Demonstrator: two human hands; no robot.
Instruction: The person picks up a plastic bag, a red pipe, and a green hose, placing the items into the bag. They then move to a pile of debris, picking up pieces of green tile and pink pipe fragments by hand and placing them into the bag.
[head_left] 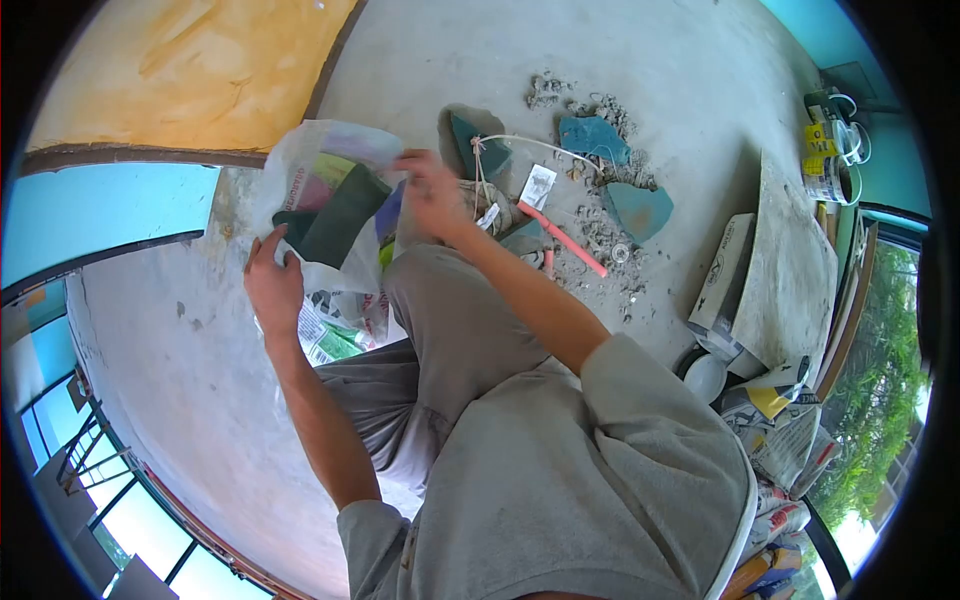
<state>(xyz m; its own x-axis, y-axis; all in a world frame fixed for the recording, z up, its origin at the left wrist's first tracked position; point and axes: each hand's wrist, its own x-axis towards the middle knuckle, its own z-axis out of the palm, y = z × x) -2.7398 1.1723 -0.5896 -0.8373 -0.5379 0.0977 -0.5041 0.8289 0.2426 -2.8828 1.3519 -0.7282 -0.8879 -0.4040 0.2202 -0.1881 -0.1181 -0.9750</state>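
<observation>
From my remote seat I look first at the fingers. The left hand [272,285] has its fingers half bent, thumb and forefinger closed on the lower rim of a white translucent plastic bag [330,155]. The other fingers stand a little open and hold nothing else. The right hand [432,195] is somewhat blurred. As far as I can judge, its fingers are curled shut on the opposite rim of the same bag, at the upper right side.

So the bag hangs between the two hands, in front of the grey-trousered knee [440,300], with its mouth spread from one hand to the other. Inside it I see a dark green flat piece [342,215]. Its long axis runs slantwise, from near the left fingers up toward the right hand. Its lower end is just beside the left fingertips, so the left hand is the nearer one; the right hand is near only to its upper corner. Other coloured things lie behind this piece, but I cannot tell what they are.

Under the bag lies a printed green-and-white wrapper [325,340] on the grey concrete floor [200,400]. Beyond the right hand, well apart from the bag, there are teal broken tile pieces [640,210], a thin pink rod [565,240], a white string [530,142] and grey rubble [605,235].
</observation>
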